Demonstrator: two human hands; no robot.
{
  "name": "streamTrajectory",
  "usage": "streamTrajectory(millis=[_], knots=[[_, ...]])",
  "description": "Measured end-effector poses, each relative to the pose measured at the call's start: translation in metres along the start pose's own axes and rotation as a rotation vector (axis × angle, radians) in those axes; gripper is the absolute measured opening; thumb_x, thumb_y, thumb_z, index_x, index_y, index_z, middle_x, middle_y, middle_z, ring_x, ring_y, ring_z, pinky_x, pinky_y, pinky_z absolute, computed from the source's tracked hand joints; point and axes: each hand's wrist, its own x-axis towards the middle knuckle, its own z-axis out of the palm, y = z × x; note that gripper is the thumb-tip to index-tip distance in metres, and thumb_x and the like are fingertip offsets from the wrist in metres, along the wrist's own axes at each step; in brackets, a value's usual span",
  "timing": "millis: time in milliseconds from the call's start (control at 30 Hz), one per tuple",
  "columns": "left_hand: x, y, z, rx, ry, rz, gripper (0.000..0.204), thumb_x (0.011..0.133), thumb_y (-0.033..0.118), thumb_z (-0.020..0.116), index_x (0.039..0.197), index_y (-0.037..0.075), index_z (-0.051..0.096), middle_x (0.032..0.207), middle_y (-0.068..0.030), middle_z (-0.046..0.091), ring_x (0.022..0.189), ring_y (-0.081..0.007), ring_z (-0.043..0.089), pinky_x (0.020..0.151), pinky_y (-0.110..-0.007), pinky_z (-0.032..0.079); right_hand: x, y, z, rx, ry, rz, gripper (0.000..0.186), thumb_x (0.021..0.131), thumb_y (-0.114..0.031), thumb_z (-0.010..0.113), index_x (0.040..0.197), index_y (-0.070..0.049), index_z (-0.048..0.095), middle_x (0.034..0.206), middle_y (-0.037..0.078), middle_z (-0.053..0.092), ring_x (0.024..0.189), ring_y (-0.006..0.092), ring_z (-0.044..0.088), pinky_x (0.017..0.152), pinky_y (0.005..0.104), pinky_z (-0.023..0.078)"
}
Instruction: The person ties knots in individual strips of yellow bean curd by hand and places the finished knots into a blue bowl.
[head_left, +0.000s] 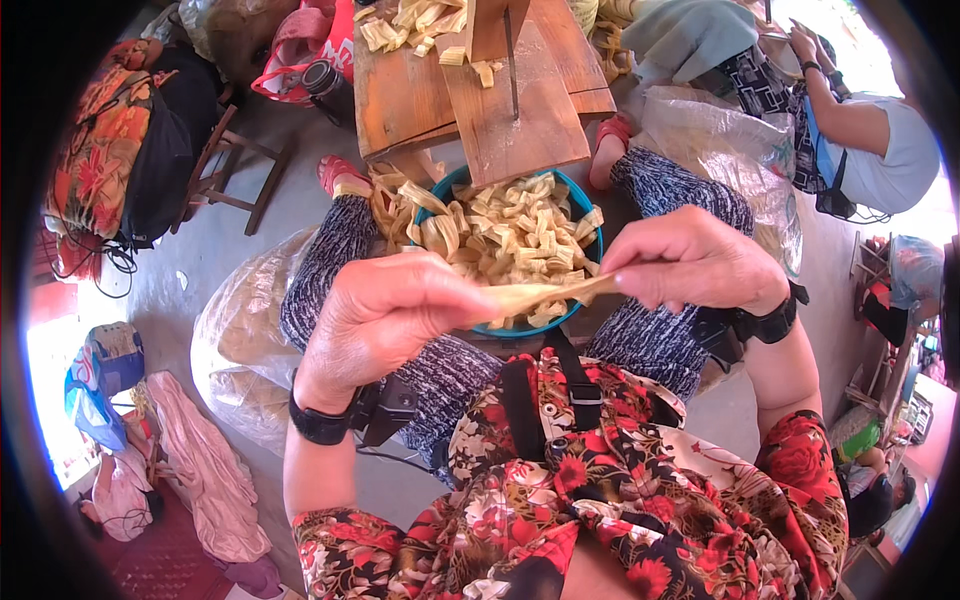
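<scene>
A pale tan, dry leaf-like strip (540,294) is stretched level between my two hands. My left hand (390,320) pinches its left end; my right hand (690,262) pinches the right end. Below and behind the strip, between my knees, a blue round basin (587,200) holds several curled pieces of the same material (505,225). Just past the basin stands a wooden board with an upright block and a thin dark rod (470,140), on a wooden bench (390,100) with loose pieces lying on it (390,30).
Plastic sacks (230,340) flank my legs. A black flask (325,85), red bag (300,50) and folding stool (235,165) are at upper left. A co-worker (860,140) works at upper right, another person (120,490) at lower left, others along the right edge (910,280).
</scene>
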Motion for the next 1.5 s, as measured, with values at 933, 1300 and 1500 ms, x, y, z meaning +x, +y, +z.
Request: streamTrajectory(millis=[933,1300,1500], knots=[[0.022,-0.014,0.049,-0.245,0.490,-0.179,0.012,0.076,-0.001,0.062,0.087,-0.001,0.059,0.079,-0.0036,0.063,0.066,-0.0095,0.059,0.058,-0.021,0.049,0.039,0.031,0.076,0.680,0.552,-0.464,0.049,0.082,-0.009,0.062,0.125,-0.008,0.039,0.092,0.002,0.053,0.054,0.0008,0.045,0.046,0.0147,0.037],[0.022,-0.018,0.050,-0.876,0.331,-0.291,0.020,0.081,0.006,0.052,0.100,0.001,0.053,0.090,-0.0068,0.061,0.081,-0.0160,0.060,0.071,-0.028,0.050,0.027,0.026,0.071,1.204,0.172,-0.402,0.058,0.082,-0.001,0.056,0.134,-0.008,0.031,0.088,0.001,0.061,0.045,-0.0001,0.036,0.040,0.0149,0.029],[0.025,-0.026,0.051,-0.959,0.145,-0.361,0.021,0.084,0.015,0.050,0.100,0.001,0.054,0.090,-0.0073,0.060,0.077,-0.0162,0.060,0.068,-0.027,0.050,0.025,0.026,0.064,1.045,0.180,-0.338,0.057,0.083,-0.002,0.056,0.133,-0.007,0.030,0.091,0.002,0.060,0.053,-0.0014,0.040,0.045,0.0131,0.031]])
